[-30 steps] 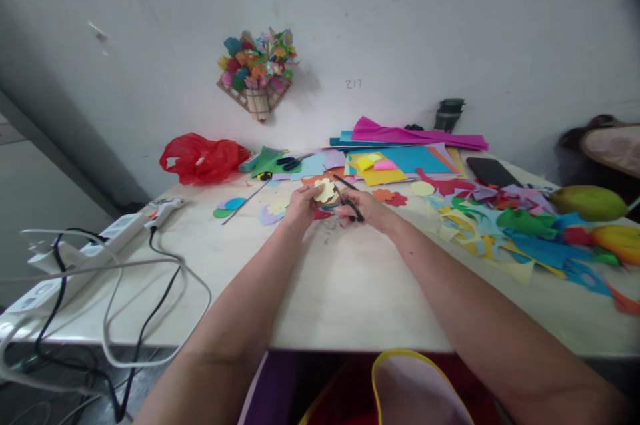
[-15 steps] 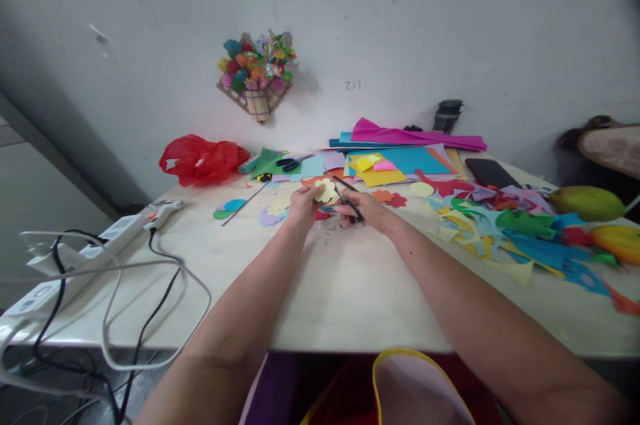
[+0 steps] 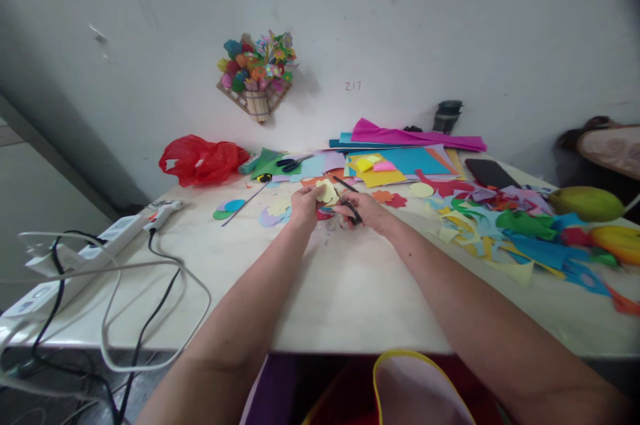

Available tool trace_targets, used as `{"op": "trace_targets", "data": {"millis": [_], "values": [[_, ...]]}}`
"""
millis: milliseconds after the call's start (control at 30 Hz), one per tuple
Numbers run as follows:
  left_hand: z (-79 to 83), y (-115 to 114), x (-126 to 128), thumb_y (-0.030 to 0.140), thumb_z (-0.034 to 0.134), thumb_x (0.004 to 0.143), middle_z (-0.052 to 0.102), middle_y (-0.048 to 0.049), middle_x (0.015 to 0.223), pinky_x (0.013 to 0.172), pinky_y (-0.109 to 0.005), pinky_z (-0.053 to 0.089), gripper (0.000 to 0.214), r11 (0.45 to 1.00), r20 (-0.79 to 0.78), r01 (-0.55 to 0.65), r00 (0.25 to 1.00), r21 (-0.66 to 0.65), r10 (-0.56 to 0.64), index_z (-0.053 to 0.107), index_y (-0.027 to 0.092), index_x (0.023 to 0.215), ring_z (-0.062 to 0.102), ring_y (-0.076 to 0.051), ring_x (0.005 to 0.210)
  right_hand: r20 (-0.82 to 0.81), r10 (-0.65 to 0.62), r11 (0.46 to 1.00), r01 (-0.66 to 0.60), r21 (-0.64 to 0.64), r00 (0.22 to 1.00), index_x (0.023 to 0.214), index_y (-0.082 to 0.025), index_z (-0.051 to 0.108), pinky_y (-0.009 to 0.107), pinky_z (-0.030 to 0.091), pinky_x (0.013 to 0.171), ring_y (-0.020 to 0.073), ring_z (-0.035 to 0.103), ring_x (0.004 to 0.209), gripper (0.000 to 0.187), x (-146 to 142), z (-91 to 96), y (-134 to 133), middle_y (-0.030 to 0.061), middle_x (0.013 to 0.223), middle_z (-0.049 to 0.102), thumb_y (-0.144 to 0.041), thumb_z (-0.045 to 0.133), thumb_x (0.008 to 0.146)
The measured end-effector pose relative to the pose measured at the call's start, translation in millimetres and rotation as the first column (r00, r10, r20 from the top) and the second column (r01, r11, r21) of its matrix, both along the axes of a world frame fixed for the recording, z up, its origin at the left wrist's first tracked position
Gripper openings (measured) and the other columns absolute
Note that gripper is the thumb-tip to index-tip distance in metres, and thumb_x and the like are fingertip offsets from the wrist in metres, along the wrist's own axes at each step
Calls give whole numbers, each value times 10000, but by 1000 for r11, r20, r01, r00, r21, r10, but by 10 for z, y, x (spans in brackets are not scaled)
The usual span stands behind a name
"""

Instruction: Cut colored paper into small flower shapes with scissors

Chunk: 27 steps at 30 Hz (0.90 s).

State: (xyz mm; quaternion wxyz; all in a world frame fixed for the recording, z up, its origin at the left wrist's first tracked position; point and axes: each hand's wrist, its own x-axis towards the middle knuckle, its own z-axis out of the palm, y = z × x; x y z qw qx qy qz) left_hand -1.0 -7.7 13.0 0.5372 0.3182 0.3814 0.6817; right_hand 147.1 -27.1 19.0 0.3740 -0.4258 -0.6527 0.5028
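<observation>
My left hand [image 3: 303, 204] pinches a pale yellow paper flower shape [image 3: 326, 191] above the white table [image 3: 345, 285]. My right hand [image 3: 364, 209] is closed round the handles of black scissors [image 3: 347, 197], whose blades point up and left at the flower's edge. Both hands are close together near the table's far middle. Small paper cut-outs lie just beyond them: a purple one [image 3: 271, 217], an orange one [image 3: 383, 195] and a red one [image 3: 399, 199].
Stacked coloured paper sheets [image 3: 395, 158] and a second pair of scissors [image 3: 293, 161] lie at the back. Paper scraps [image 3: 505, 228] and a phone [image 3: 491, 173] are on the right. A red plastic bag [image 3: 200, 158], power strips [image 3: 80, 258] and cables sit left.
Almost nothing has moved. The hands have shifted very slightly while the scissors stay at the yellow flower's edge.
</observation>
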Motion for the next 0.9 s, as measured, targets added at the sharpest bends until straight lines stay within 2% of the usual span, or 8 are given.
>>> {"op": "trace_targets", "data": {"millis": [267,633,900], "values": [[-39,20,-2,197,816,470,634,-41,580,613,-304,522,273,1000,9,12,1000,24,-12,576,130,582,610,-146,561,-10,-21,1000,21,-3,1000,760,-149,567,190,327,359,103,513,377,227,-33,1,-14,-28,473,554,-306,717,693],[-80,43,32,202,799,492,604,-17,565,641,-334,522,275,999,12,-33,999,9,33,537,153,560,604,-157,577,-29,-20,1000,21,9,999,780,-155,575,183,299,325,105,510,365,237,-46,-77,42,-33,463,548,-310,729,689],[-112,45,81,205,751,497,592,-12,533,560,-283,476,214,994,13,-105,994,21,104,546,166,540,581,-147,541,-38,-51,999,52,13,998,774,-156,593,183,311,336,103,509,367,254,-103,-84,6,-43,445,534,-333,751,685]]}}
